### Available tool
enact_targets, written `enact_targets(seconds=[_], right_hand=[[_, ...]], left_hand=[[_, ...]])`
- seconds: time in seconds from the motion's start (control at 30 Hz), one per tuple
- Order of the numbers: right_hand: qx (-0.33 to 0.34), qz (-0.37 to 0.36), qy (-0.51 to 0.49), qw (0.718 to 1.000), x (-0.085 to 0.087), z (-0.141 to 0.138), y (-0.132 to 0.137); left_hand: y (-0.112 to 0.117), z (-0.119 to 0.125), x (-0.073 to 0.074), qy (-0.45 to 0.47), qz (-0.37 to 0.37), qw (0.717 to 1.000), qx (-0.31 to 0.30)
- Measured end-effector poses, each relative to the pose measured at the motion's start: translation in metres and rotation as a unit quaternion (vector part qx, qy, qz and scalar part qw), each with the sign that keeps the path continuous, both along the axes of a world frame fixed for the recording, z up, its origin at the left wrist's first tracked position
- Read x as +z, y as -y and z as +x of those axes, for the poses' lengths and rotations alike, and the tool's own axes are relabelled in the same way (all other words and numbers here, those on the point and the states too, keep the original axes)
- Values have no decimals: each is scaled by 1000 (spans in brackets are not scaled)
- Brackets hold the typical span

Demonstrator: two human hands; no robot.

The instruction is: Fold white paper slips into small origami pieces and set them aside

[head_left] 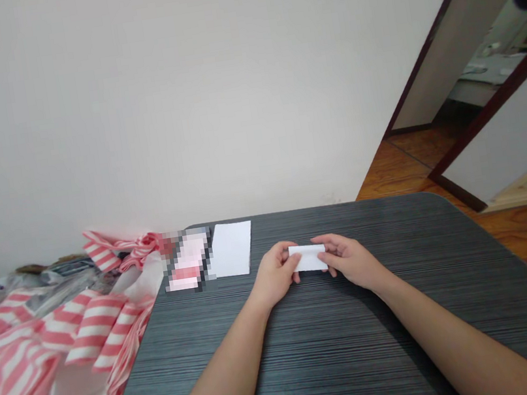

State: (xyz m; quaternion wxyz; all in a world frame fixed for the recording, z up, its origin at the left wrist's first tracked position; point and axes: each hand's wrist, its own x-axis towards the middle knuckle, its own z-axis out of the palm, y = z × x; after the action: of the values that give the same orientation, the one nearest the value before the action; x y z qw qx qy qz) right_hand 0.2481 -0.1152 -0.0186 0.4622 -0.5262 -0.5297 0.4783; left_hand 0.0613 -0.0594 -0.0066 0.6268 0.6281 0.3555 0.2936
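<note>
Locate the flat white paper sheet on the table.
The white paper sheet lies at the far edge of the dark grey table in the head view, beyond the left hand, just right of a pixelated pink-and-white item.

No text is readable; the pink packet (187, 259) is pixelated.

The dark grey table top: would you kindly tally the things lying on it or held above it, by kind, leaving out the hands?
White paper piece, pinched by the left hand and right hand: 1
White sheet: 1
Blurred pink-and-white item: 1
Total: 3
</note>
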Motion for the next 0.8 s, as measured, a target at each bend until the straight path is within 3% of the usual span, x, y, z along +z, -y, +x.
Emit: enact_targets(seconds=[0.8], right_hand=[[-24, -21, 103, 994, 8, 4, 1]], left_hand=[[0, -1, -12, -33, 59, 998, -5]])
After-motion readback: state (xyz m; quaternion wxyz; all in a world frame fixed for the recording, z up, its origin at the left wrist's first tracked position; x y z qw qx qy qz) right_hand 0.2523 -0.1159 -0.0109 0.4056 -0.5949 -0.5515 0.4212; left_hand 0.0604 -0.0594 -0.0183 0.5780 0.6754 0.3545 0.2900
